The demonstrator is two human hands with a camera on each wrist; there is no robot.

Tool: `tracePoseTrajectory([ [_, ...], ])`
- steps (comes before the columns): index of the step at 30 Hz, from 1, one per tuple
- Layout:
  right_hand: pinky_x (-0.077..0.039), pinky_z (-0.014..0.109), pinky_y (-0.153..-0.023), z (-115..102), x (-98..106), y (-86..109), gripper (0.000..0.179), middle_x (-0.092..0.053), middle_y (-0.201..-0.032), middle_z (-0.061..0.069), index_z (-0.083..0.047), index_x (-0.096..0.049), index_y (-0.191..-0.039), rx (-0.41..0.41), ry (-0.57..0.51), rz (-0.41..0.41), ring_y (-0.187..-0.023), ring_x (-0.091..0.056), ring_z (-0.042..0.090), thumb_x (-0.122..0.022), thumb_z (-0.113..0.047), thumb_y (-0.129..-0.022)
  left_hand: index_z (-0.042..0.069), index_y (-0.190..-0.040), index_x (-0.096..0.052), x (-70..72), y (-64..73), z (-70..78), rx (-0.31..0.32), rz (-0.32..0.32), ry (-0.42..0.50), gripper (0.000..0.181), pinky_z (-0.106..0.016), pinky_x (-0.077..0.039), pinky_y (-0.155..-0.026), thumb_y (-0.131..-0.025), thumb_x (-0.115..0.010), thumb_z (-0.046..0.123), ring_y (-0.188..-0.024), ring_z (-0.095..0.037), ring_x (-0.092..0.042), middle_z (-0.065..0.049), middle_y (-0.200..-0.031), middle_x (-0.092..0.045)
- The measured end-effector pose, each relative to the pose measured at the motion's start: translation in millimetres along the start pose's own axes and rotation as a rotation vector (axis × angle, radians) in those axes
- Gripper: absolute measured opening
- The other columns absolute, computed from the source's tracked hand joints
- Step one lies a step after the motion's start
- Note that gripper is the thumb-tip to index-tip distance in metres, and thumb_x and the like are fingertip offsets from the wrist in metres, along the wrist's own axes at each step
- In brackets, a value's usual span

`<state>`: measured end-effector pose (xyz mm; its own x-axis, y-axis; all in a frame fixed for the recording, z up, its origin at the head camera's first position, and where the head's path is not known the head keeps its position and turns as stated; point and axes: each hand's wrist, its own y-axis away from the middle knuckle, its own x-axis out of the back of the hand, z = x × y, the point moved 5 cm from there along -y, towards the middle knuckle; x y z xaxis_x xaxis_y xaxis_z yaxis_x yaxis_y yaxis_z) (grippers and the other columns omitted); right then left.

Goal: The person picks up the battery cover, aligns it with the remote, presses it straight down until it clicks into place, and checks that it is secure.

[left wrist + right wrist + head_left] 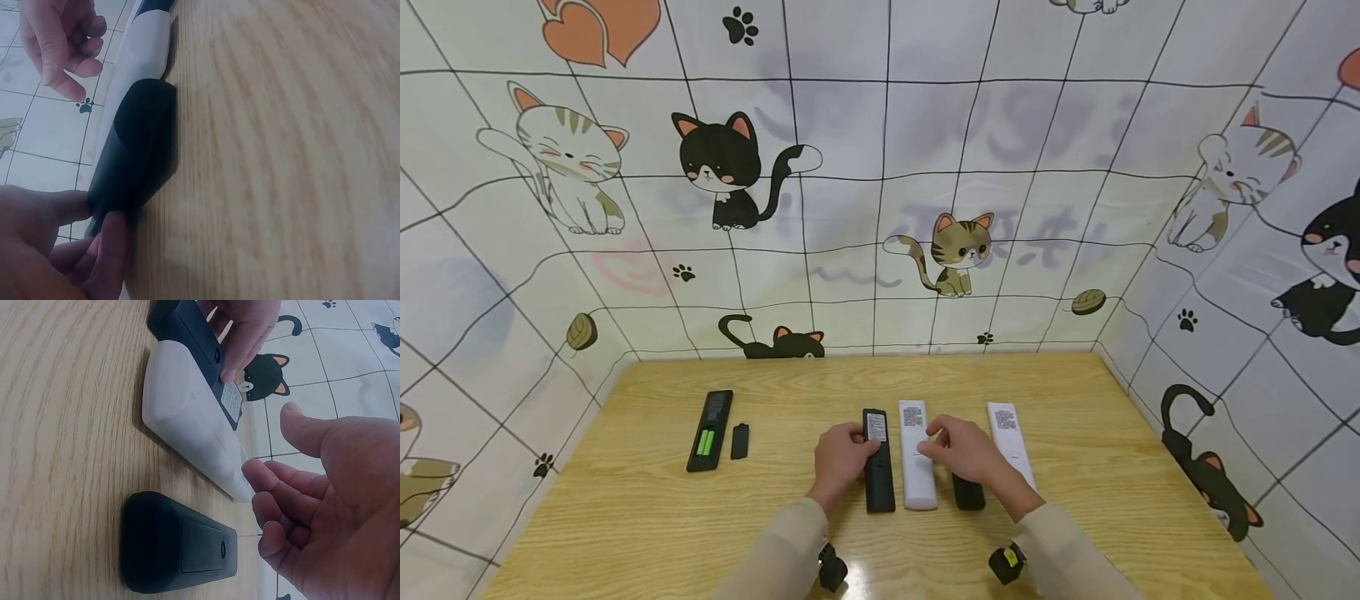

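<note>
Near the middle of the table, my left hand [841, 458] grips the side of a black remote control [879, 487], thumb on its upper face. That remote lies back up, with a white label near its far end. To its right is a white remote control [917, 475], also back up. Hovering over the white one's right edge, my right hand [966, 454] has loosely bent fingers and nothing between them, as the right wrist view shows. Beneath it lies another black remote [203, 547], its battery cover on; the right hand partly hides it in the head view.
A second white remote [1009, 429] lies at the right, partly behind my right forearm. At the left, a black remote [718, 408] has its compartment exposed with green batteries [705, 442] inside. Its loose black cover [740, 442] lies alongside. Cat-patterned cloth [850, 208] surrounds the wooden table [647, 525].
</note>
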<state>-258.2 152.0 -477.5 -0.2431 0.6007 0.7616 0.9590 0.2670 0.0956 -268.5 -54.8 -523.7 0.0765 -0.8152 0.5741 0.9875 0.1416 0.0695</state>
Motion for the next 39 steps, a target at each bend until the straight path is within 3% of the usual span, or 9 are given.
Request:
tracePoseTrajectory([
  [6,-0.044,0.029,-0.062,0.8,-1.0,-0.6,0.035,-0.063,-0.082,-0.001,-0.007,-0.063,-0.114,0.003,0.009,0.003,-0.066,-0.053,0.011,-0.066,-0.034,-0.092,0.009,-0.109,-0.072,-0.5,-0.1,1.6,0.014,0.033,-0.084,0.034,-0.028,-0.047,-0.062,-0.081,-0.078,0.028,-0.072,-0.015,-0.058,0.000,-0.084,-0.067],
  [11,-0.044,0.030,-0.062,-0.3,-1.3,-0.3,0.035,-0.063,-0.082,0.000,-0.006,-0.064,-0.114,0.014,0.000,0.003,-0.067,-0.054,0.011,-0.067,-0.033,-0.092,0.008,-0.110,-0.071,-0.7,1.1,4.3,-0.010,0.046,-0.122,0.034,-0.030,-0.047,-0.065,-0.081,-0.078,0.027,-0.074,-0.015,-0.057,-0.001,-0.085,-0.067],
  [25,-0.045,0.029,-0.060,-5.6,-4.2,1.0,0.035,-0.065,-0.083,0.001,-0.005,-0.063,-0.115,0.025,-0.013,0.003,-0.066,-0.055,0.011,-0.067,-0.032,-0.092,0.007,-0.108,-0.070,0.6,-0.7,2.9,-0.074,0.063,-0.188,0.032,-0.029,-0.045,-0.061,-0.083,-0.077,0.027,-0.070,-0.013,-0.055,0.001,-0.082,-0.064],
  [33,-0.044,0.029,-0.060,-16.1,-11.7,-2.7,0.032,-0.065,-0.085,0.002,-0.006,-0.064,-0.113,0.060,-0.032,-0.009,-0.069,-0.055,0.012,-0.066,-0.030,-0.093,0.009,-0.108,-0.072,31.3,-7.9,-1.3,-0.132,0.137,-0.202,0.027,-0.032,-0.049,-0.061,-0.086,-0.072,0.024,-0.072,-0.013,-0.063,0.001,-0.084,-0.070],
  [39,-0.045,0.028,-0.058,-22.8,-22.6,-9.2,0.032,-0.065,-0.088,0.001,-0.008,-0.064,-0.114,0.108,-0.030,-0.022,-0.070,-0.055,0.010,-0.064,-0.033,-0.094,0.009,-0.113,-0.071,60.2,-12.6,-11.4,-0.112,0.144,-0.209,0.028,-0.028,-0.044,-0.056,-0.089,-0.070,0.023,-0.068,-0.013,-0.060,-0.001,-0.087,-0.070],
])
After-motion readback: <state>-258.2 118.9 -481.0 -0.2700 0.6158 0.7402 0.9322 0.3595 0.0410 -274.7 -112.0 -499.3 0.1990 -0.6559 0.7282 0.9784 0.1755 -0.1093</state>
